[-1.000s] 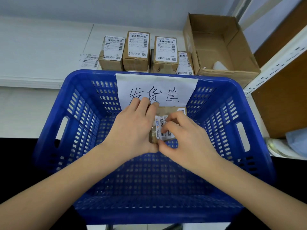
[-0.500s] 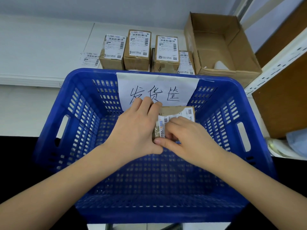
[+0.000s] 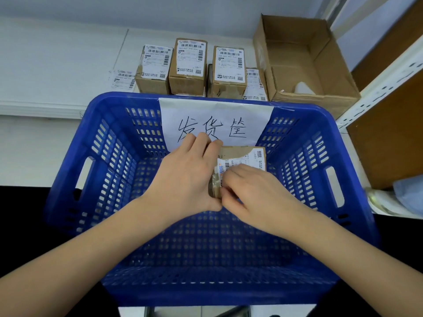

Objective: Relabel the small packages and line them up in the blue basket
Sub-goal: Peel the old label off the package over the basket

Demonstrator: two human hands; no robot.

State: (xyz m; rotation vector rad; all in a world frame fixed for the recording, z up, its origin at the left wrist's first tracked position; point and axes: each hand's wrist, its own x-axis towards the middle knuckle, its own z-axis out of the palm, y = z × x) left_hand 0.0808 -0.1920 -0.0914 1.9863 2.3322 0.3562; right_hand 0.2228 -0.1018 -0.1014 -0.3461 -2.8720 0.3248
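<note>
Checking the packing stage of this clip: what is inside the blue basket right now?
Inside the blue basket only one small package shows, at the far wall, held by the left hand while the right hand pinches its label. The hands cover the floor beneath them.

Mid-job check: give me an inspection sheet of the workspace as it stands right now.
Surface: white shelf behind the basket.
Job's things: blue basket with a handwritten paper sign; one small package held over it, label partly peeled; labelled packages wait on the shelf.
Clutter: open cardboard box at right.
Grippers: left hand grips the package; right hand pinches its label.
Cables: nothing seen.
Surroundings: white metal rack and brown panel at right.
</note>
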